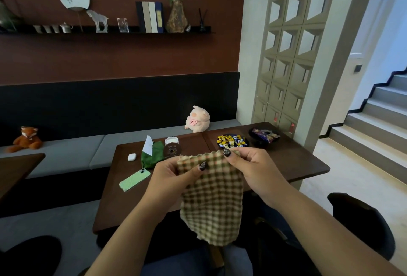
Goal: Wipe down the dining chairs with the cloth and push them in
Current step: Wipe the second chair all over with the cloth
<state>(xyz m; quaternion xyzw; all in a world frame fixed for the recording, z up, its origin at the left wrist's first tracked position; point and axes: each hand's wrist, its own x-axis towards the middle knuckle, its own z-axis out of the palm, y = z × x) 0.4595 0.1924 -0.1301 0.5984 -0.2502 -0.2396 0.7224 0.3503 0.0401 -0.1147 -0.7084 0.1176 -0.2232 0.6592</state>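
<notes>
Closest to me, a dark chair (363,222) stands at my lower right, beside the table's near corner, and another dark rounded chair back (30,253) shows at my lower left. Between them I hold the checked cloth (212,198) up in front of me with both hands. My left hand (169,178) pinches its upper left edge, thumb on the front of the fabric and fingers curled behind it. My right hand (253,170) pinches the top right corner between thumb and fingers. The cloth hangs down from these 2 grips, its lower end loose over my lap, above the near edge of the dark wooden table (297,165).

On the table beyond my hands lie a green phone (134,179), a small white earbud case (132,157), a green tissue pouch (152,154) and a round tin (171,148). Farther right sit 2 dark dishes: 1 of yellow and blue sweets (231,140), 1 of purple-wrapped snacks (265,135).

Behind the table runs a grey bench (72,154), with a pink plush pig (197,119) and an orange plush fox (26,139) on it. High on the brown wall, a black shelf (132,31) carries ornaments. Stairs (378,117) rise at the far right.
</notes>
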